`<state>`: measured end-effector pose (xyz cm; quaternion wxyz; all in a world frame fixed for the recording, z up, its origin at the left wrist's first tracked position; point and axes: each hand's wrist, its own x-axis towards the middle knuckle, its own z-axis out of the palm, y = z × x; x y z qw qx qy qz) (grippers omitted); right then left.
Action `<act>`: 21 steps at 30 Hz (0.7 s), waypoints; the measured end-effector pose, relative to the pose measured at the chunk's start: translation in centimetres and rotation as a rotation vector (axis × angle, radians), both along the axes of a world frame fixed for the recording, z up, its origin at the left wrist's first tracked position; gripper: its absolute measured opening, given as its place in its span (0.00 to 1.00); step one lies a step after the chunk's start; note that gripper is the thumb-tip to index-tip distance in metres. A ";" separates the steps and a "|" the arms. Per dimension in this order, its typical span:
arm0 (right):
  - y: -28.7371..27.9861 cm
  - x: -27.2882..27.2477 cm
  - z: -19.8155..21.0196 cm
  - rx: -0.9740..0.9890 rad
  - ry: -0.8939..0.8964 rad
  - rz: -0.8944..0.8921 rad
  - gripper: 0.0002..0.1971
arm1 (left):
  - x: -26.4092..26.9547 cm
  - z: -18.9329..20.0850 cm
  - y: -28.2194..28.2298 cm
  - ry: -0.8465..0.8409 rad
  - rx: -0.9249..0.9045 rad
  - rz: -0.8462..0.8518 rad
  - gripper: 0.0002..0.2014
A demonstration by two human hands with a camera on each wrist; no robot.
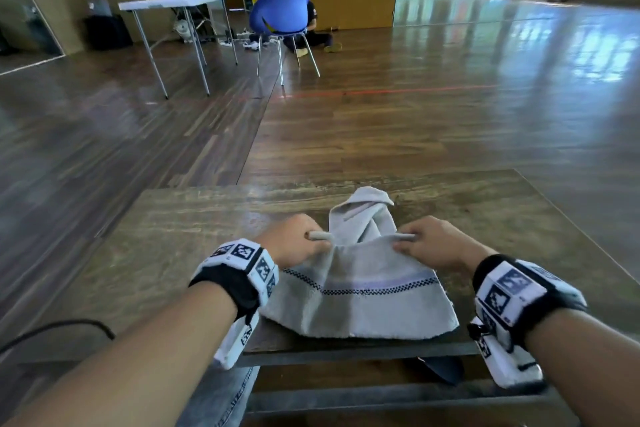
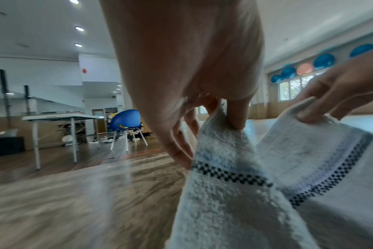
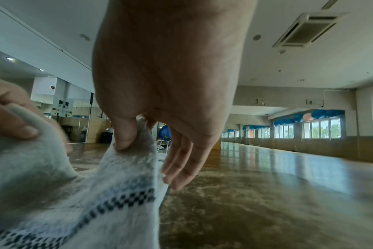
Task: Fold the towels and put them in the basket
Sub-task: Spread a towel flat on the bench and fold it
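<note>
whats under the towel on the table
The towel lies on the wooden table, which shows bare around it. Both hands, left and right, pinch its raised fold. Whatever lies beneath the cloth is covered.

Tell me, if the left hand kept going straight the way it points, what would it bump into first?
Probably nothing soon. The left hand, pinching the towel, points away across the table. The bare tabletop ahead looks free to its far edge, though depth is hard to judge.
</note>
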<state>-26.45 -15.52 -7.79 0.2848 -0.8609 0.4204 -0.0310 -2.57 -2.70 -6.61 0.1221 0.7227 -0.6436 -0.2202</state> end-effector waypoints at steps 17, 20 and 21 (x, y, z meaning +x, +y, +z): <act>-13.2 11.8 6.7 -0.483 -0.189 -0.113 0.18 | 5.1 3.5 -12.1 0.005 -0.472 0.280 0.17; -14.3 11.6 9.3 -0.584 -0.313 -0.086 0.14 | 7.0 5.0 -12.9 -0.004 -0.572 0.344 0.14; -14.6 11.1 9.6 -0.594 -0.345 -0.121 0.14 | 7.6 5.3 -12.9 -0.021 -0.580 0.374 0.15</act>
